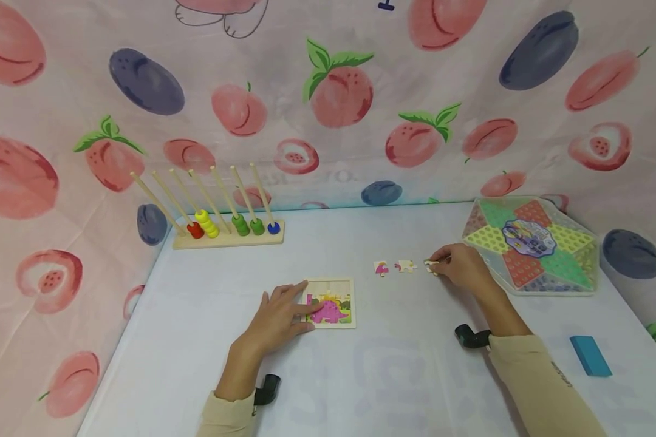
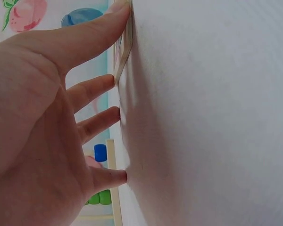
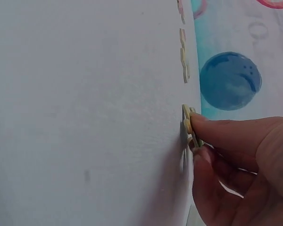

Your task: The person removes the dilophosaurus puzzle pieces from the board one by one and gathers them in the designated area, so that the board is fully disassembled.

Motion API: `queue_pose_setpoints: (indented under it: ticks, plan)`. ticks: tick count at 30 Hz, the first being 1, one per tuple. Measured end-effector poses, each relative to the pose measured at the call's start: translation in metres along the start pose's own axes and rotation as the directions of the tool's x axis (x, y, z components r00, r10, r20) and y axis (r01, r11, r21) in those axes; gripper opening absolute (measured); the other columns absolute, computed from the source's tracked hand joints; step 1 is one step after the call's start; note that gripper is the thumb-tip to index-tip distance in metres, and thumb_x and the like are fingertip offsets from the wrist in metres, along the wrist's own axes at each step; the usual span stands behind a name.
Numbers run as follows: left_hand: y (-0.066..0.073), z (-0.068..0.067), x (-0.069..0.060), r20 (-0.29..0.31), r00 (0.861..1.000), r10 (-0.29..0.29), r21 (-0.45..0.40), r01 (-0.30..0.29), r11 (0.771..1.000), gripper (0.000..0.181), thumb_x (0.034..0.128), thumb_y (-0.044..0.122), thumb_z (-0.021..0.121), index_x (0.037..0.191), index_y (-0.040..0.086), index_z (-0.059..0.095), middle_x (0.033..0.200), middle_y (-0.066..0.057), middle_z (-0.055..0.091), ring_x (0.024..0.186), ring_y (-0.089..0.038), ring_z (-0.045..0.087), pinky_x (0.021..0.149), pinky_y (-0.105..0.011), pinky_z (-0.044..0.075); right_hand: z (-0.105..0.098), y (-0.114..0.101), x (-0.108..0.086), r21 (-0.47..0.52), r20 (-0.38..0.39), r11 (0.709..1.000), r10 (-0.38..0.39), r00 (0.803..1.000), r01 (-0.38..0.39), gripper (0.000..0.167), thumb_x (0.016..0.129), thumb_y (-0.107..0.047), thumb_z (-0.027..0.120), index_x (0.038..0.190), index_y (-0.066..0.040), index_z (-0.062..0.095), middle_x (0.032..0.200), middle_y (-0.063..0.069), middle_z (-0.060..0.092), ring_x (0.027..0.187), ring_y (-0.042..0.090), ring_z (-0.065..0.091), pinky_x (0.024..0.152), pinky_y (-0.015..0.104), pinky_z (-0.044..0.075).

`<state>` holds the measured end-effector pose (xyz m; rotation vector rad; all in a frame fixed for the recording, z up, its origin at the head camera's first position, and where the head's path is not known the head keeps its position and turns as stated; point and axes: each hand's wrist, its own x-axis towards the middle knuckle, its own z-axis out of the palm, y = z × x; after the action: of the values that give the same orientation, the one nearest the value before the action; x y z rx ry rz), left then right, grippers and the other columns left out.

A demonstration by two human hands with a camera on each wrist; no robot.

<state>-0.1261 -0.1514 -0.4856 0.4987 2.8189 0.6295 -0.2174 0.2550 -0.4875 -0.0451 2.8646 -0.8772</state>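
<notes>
A small wooden jigsaw puzzle [image 1: 330, 315] with a pink dinosaur picture lies in its square frame; bare wood shows along its top. My left hand [image 1: 277, 317] rests on its left side with fingers spread, one reaching over the picture. In the left wrist view the thumb [image 2: 92, 37] touches the frame's edge [image 2: 124, 52]. Right of the frame, my right hand [image 1: 461, 267] pinches a jigsaw piece [image 3: 194, 129] between thumb and fingers, at the tabletop. Its picture is mostly hidden. Two loose pieces, one pink [image 1: 381, 268] and one pale [image 1: 406, 266], lie in a row to its left.
A wooden bead counting rack [image 1: 229, 240] with coloured beads on several pegs stands at the back left. A hexagonal patterned box [image 1: 530, 243] lies at the back right, beyond the right hand. Near the right sleeve is a blue block [image 1: 591, 356]. Fruit-print cloth [image 1: 339, 152] hangs behind.
</notes>
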Motion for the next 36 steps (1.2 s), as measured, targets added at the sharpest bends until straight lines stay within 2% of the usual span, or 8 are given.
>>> queue_pose_setpoints:
  ticks: [6, 11, 17, 21, 29, 36]
  plan:
    - [-0.001, 0.002, 0.000, -0.003, 1.000, 0.013, 0.014, -0.013, 1.000, 0.048, 0.0855, 0.037, 0.080, 0.132, 0.034, 0.068, 0.164, -0.005, 0.040, 0.146, -0.036, 0.037, 0.118, -0.078, 0.018, -0.001, -0.006, 0.000, -0.011, 0.019, 1.000, 0.022, 1.000, -0.022, 0.018, 0.090, -0.016, 0.075, 0.101, -0.001, 0.076, 0.087, 0.013, 0.072, 0.077, 0.020, 0.060, 0.062, 0.025, 0.045]
    - [-0.001, 0.002, 0.000, 0.006, 1.000, 0.001, 0.011, -0.002, 1.000, 0.048, 0.0855, 0.037, 0.080, 0.132, 0.037, 0.067, 0.166, -0.004, 0.039, 0.148, -0.036, 0.036, 0.119, -0.078, 0.016, -0.002, -0.010, 0.000, -0.027, 0.030, 1.000, 0.017, 0.999, -0.016, 0.017, 0.092, -0.014, 0.074, 0.102, -0.001, 0.076, 0.096, 0.017, 0.069, 0.084, 0.024, 0.061, 0.064, 0.025, 0.046]
    - [-0.001, 0.002, -0.002, 0.002, 1.000, -0.001, 0.014, 0.001, 1.000, 0.048, 0.0851, 0.038, 0.080, 0.131, 0.038, 0.068, 0.165, -0.004, 0.039, 0.149, -0.036, 0.036, 0.119, -0.078, 0.017, 0.000, -0.009, 0.000, -0.090, 0.004, 0.996, -0.004, 1.000, 0.004, 0.020, 0.089, -0.014, 0.077, 0.104, -0.003, 0.070, 0.101, 0.019, 0.064, 0.090, 0.029, 0.058, 0.071, 0.035, 0.046]
    - [-0.002, 0.002, -0.002, -0.003, 1.000, -0.003, -0.005, 0.003, 1.000, 0.047, 0.0850, 0.037, 0.081, 0.130, 0.037, 0.069, 0.165, -0.003, 0.040, 0.149, -0.036, 0.036, 0.119, -0.078, 0.016, 0.000, -0.010, 0.000, -0.112, -0.003, 0.994, -0.004, 1.000, 0.004, 0.022, 0.089, -0.014, 0.077, 0.105, -0.004, 0.067, 0.102, 0.019, 0.063, 0.090, 0.030, 0.058, 0.073, 0.039, 0.046]
    - [-0.004, 0.000, 0.002, -0.015, 1.000, -0.015, -0.066, 0.014, 0.998, 0.033, 0.0890, 0.031, 0.079, 0.122, 0.032, 0.076, 0.161, -0.003, 0.045, 0.148, -0.033, 0.036, 0.122, -0.076, 0.010, -0.001, -0.013, 0.000, -0.106, 0.022, 0.994, 0.009, 1.000, -0.007, 0.021, 0.091, -0.015, 0.076, 0.106, -0.005, 0.065, 0.104, 0.018, 0.065, 0.092, 0.030, 0.059, 0.074, 0.038, 0.047]
    - [-0.009, -0.004, 0.011, -0.024, 1.000, 0.014, -0.101, -0.016, 0.995, 0.049, 0.0819, 0.027, 0.086, 0.128, 0.023, 0.071, 0.157, -0.007, 0.049, 0.147, -0.036, 0.040, 0.123, -0.074, 0.014, -0.004, -0.014, 0.000, -0.084, 0.025, 0.996, 0.023, 0.999, -0.020, 0.023, 0.090, -0.014, 0.077, 0.107, -0.004, 0.066, 0.102, 0.017, 0.067, 0.092, 0.029, 0.060, 0.073, 0.036, 0.046]
